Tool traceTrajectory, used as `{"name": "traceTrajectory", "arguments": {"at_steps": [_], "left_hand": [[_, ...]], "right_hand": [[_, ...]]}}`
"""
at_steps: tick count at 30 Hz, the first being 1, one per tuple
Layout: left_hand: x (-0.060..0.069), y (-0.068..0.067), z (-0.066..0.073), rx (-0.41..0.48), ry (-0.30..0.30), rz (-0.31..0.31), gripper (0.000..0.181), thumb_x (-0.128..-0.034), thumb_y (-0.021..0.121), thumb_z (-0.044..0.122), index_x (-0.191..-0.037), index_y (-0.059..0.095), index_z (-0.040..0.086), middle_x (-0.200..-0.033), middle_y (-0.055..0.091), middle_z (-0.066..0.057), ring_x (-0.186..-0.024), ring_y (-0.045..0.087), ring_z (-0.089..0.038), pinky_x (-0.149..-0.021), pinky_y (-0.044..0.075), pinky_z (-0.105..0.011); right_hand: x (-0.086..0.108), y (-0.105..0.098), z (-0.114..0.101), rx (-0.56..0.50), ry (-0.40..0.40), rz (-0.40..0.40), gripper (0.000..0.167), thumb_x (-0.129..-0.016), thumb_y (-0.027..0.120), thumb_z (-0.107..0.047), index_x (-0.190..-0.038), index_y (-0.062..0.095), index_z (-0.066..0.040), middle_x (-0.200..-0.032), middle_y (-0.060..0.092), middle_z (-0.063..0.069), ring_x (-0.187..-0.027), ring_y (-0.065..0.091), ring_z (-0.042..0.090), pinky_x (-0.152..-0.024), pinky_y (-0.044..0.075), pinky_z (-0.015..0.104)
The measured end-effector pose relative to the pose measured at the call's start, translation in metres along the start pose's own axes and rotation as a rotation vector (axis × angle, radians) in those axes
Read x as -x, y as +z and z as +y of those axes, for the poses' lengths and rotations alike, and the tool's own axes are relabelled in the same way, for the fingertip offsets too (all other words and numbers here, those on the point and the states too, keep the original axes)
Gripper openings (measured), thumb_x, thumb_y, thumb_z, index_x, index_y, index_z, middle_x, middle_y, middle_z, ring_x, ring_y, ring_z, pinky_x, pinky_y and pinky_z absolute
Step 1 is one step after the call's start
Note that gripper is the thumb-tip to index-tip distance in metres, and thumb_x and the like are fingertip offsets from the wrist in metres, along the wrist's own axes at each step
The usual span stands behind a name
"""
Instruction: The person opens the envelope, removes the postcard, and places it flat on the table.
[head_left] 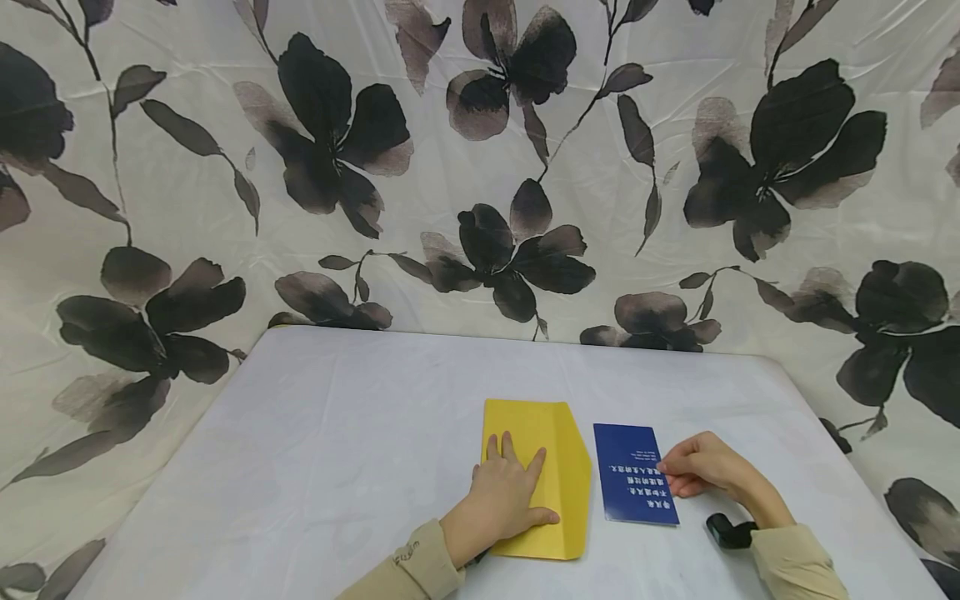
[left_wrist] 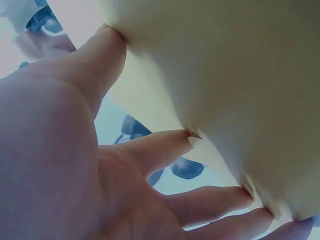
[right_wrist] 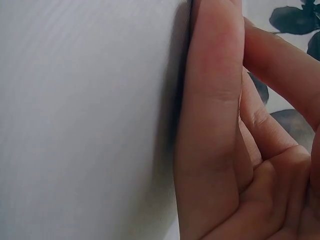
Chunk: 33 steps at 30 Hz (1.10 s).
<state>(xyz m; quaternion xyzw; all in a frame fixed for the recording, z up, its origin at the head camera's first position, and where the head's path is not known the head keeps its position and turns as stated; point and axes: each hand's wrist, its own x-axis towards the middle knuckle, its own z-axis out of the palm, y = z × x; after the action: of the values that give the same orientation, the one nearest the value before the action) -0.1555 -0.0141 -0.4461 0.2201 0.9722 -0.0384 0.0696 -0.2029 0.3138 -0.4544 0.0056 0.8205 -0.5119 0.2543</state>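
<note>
A yellow envelope lies on the white table, its pointed flap opened out toward the right. My left hand rests on it with the fingers spread. In the left wrist view the fingertips press into the paper. To the right of the envelope is a dark blue card with white printed characters, which appear upside down from here. My right hand pinches the card's right edge between thumb and fingers. Only a thin dark edge of the card shows beside the fingers in the right wrist view.
A white cloth covers the table. Behind it hangs a pale curtain with dark flowers. A black wrist device sits at the right wrist, close to the tabletop.
</note>
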Motion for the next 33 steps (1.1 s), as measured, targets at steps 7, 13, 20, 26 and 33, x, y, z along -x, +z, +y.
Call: {"name": "traceTrajectory", "arguments": {"at_steps": [7,13,20,26,33], "left_hand": [[0.001,-0.001,-0.001,0.000,0.003,-0.011,0.089,-0.0811,0.050,0.080,-0.153,0.040,0.028,-0.147,0.042,-0.030,-0.133,0.043,-0.049,-0.074,0.059,-0.044],[0.001,-0.002,-0.001,0.001,0.005,-0.013,0.089,-0.0814,0.051,0.080,-0.153,0.040,0.028,-0.147,0.041,-0.030,-0.133,0.043,-0.049,-0.074,0.059,-0.044],[0.002,-0.003,0.000,0.010,0.006,-0.009,0.089,-0.0818,0.051,0.079,-0.153,0.041,0.027,-0.147,0.041,-0.030,-0.133,0.042,-0.049,-0.075,0.059,-0.044],[0.001,-0.002,0.001,0.009,-0.002,-0.021,0.089,-0.0817,0.051,0.079,-0.153,0.040,0.028,-0.149,0.040,-0.030,-0.134,0.041,-0.048,-0.077,0.058,-0.045],[0.003,-0.004,0.001,0.007,-0.007,-0.015,0.088,-0.0819,0.049,0.080,-0.153,0.041,0.029,-0.150,0.039,-0.028,-0.135,0.041,-0.047,-0.071,0.058,-0.038]], "right_hand": [[0.001,-0.004,0.004,-0.016,-0.013,-0.018,0.019,-0.092,0.065,-0.006,-0.099,0.069,0.011,-0.071,0.070,0.007,-0.059,0.068,0.011,-0.055,0.055,0.023],[0.001,-0.001,0.003,0.012,0.000,0.027,0.017,-0.091,0.066,-0.006,-0.097,0.070,0.010,-0.069,0.069,0.007,-0.057,0.067,0.012,-0.053,0.054,0.023],[0.005,0.009,-0.007,0.153,0.047,0.191,0.012,-0.083,0.075,-0.006,-0.082,0.070,0.005,-0.061,0.065,0.006,-0.051,0.063,0.013,-0.049,0.053,0.025],[0.006,0.015,-0.011,0.296,0.076,0.286,0.018,-0.078,0.081,-0.008,-0.072,0.066,0.001,-0.058,0.061,0.005,-0.047,0.061,0.014,-0.048,0.052,0.027],[0.011,0.016,-0.018,0.436,0.041,0.317,0.022,-0.080,0.081,-0.015,-0.072,0.064,-0.004,-0.059,0.058,0.003,-0.050,0.056,0.014,-0.049,0.047,0.027]]}}
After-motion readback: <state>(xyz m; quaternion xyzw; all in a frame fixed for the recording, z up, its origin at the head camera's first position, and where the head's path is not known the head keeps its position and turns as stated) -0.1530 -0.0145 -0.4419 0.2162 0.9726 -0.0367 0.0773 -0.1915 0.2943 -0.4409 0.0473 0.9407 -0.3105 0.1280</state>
